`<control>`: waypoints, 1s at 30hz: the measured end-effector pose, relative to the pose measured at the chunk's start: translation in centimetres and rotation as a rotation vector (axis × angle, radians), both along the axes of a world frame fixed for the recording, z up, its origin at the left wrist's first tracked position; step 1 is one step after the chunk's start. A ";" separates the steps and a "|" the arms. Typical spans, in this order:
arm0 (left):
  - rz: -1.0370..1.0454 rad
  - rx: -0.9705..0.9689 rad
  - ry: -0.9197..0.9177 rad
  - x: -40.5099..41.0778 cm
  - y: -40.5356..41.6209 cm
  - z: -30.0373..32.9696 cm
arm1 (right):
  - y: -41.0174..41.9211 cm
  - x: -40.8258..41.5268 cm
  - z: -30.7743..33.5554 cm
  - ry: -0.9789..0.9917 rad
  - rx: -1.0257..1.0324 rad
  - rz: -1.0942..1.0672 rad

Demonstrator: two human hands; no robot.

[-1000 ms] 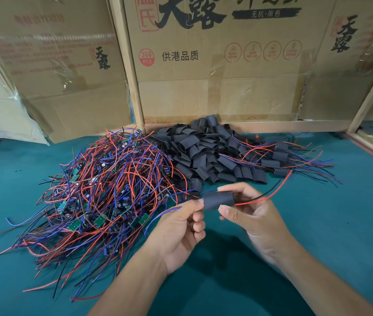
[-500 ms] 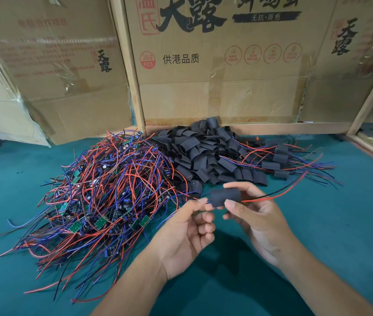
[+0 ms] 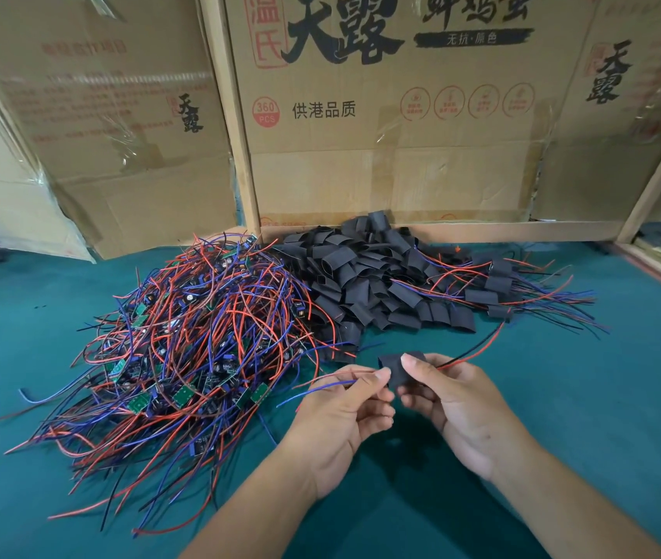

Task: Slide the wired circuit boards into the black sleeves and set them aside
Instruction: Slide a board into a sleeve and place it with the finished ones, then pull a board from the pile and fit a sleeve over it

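While both hands work over the near middle of the worktop (image 3: 563,397), the entry stands thus:

Item in hand: black sleeve (image 3: 395,371), raised above the green worktop, a board apparently inside it though not visible; red and black wires (image 3: 478,349) trail from its right end, red and blue wires (image 3: 333,381) from its left.
Left hand (image 3: 345,417): pinching the red and blue wires between thumb and forefinger, just beside the sleeve's left mouth.
Right hand (image 3: 454,401): thumb and fingers gripping the sleeve.
Unsleeved stock: heap of wired circuit boards (image 3: 183,336), left of centre.
Empty sleeves: black pile (image 3: 361,276) at the far edge, against the cardboard boxes (image 3: 381,115).
Finished pieces: small group (image 3: 494,288) toward the far right, wires fanned outward.
Step judged: board being seated, or centred, in the sleeve.
Next move calls for: a gentle pull on the wires against the gripped sleeve until it looks centred, then a reach to the finished group.
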State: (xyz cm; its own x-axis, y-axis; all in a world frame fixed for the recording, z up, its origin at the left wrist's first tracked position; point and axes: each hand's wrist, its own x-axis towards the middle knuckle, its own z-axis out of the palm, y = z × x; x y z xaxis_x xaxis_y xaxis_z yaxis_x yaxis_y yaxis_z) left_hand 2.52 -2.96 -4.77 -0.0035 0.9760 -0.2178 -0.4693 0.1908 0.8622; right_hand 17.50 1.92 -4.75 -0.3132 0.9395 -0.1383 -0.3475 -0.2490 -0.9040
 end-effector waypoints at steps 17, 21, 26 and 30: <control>-0.151 -0.008 0.122 0.1 -0.1 0.0 | 15.8 6.2 7.9 -0.044 -0.062 -0.505; -0.151 -0.007 0.195 -0.1 -0.1 0.3 | 15.4 5.5 6.4 -0.716 -0.124 -0.361; -0.130 -0.033 0.274 0.1 0.1 0.2 | 8.7 -1.9 4.9 -1.180 0.416 0.143; -0.210 0.035 0.491 0.5 -0.4 -0.8 | 4.6 -7.6 5.6 -1.294 0.826 0.292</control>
